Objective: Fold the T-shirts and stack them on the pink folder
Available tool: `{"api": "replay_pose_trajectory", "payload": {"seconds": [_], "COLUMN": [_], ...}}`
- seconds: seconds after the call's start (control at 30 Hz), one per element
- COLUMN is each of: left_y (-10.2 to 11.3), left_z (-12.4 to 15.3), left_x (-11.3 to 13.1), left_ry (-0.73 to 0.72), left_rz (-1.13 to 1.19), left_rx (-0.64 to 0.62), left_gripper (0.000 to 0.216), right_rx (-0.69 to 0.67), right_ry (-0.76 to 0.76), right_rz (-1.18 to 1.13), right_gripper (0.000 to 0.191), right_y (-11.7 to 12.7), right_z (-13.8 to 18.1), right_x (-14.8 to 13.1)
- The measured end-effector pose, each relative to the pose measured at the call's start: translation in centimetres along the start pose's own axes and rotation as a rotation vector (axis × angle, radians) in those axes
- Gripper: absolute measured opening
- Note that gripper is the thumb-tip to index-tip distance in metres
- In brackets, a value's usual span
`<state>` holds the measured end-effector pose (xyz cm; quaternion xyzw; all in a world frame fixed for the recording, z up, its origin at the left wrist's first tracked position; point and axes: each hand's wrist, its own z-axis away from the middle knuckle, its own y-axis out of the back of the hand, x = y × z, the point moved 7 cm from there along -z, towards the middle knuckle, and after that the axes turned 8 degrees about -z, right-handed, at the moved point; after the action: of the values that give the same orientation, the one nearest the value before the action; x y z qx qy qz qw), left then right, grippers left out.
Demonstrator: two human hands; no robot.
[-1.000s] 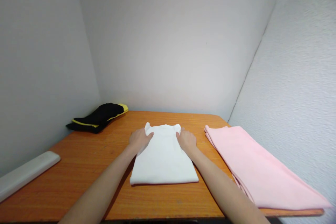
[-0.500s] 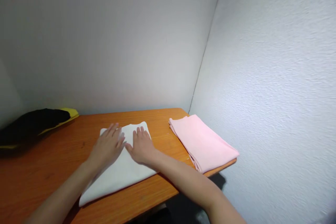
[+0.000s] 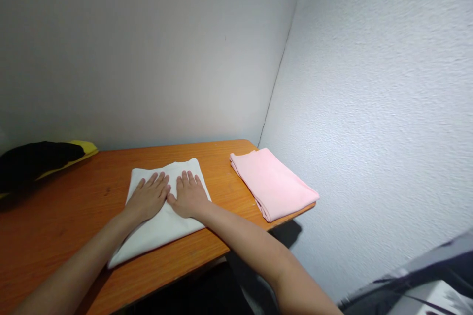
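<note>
A folded white cloth (image 3: pixel 166 229) lies on the wooden table in front of me. Flat on its left part rests my left hand (image 3: pixel 148 198), fingers stretched out and slightly apart. My right hand (image 3: pixel 188 195) lies flat beside it on the upper right part, thumb close to the left hand's fingers. Neither hand grips the fabric. To the right, separate from the white cloth, a folded pink cloth (image 3: pixel 273 184) sits near the table's right edge.
The wooden table (image 3: pixel 81 192) meets a grey wall at the back and a textured white wall on the right. A black and yellow item (image 3: pixel 40 160), perhaps fabric, lies at the far left. A patterned grey-black thing (image 3: pixel 436 275) shows at lower right.
My left hand has come down flat on the white cloth. The right hand stays on it. The view has shifted, bringing the grey-black thing into sight at lower right.
</note>
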<state>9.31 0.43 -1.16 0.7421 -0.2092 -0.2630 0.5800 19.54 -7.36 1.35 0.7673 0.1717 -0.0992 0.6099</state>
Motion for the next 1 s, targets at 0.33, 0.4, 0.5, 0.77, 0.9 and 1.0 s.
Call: {"api": "replay_pose_trajectory", "payload": {"seconds": [0.33,0.4,0.5,0.77,0.9,1.0], "left_y": [1.1,1.4,2.5,5.5,7.3,9.9], "left_z": [2.9,4.3,6.1,7.3,7.9,11.8], "left_x": [1.5,2.3,3.5,3.0,1.7,0.6], "left_ry": [-0.007,-0.012,-0.008,0.014,0.007,0.187], "left_rz": [0.004,-0.016,-0.026,0.116,0.182,0.273], "left_rx": [-0.076,-0.068,-0.063,-0.080,-0.033,0.175], "left_gripper": [0.061,0.060,0.059,0.060,0.057,0.050], "right_rx": [-0.011,-0.003,-0.008,-0.089,0.144,0.371], "right_ry": [0.017,0.026,0.043,-0.040,-0.089,-0.089], "right_rz": [0.003,0.000,-0.012,-0.047,-0.050,-0.161], "right_gripper": [0.073,0.072,0.071,0.070,0.055,0.036], "right_y": [0.7,0.8,1.4,5.2,8.1,9.8], "right_z": [3.3,4.5,6.3,14.1,19.0,22.2], "right_x": [-1.2,-1.7,-2.1,1.9,5.3,6.3]}}
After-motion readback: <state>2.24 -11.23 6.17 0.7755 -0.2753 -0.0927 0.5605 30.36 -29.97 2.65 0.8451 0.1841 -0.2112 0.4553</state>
